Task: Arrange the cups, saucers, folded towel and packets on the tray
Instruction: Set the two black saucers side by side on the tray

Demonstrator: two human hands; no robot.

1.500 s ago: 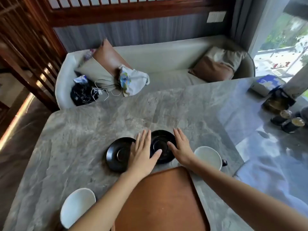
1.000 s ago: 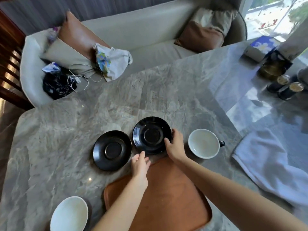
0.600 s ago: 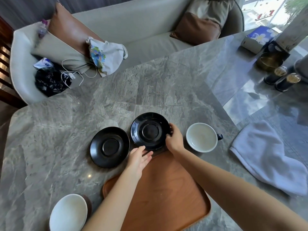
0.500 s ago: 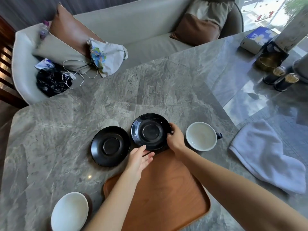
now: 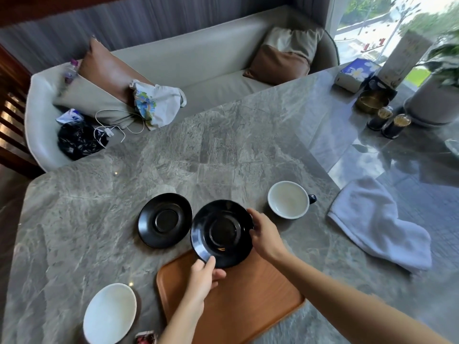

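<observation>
Head view: both hands grip one black saucer [image 5: 222, 233] — left hand [image 5: 202, 278] pinching its near rim, right hand [image 5: 264, 233] its right rim — tilted above the far edge of the wooden tray [image 5: 248, 301].

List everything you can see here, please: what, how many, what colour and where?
saucers: 2, black; one flat on the table, one held tilted over the tray's far edge
cups: 2, white inside; one right of the saucers, one near left
tray: 1, brown, near centre
towel: 1, white, right, unfolded
packet: 1, red, bottom edge
table: 1, grey marble
sofa: 1, beige, behind
hands: left and right, both gripping the tilted saucer's rim
</observation>
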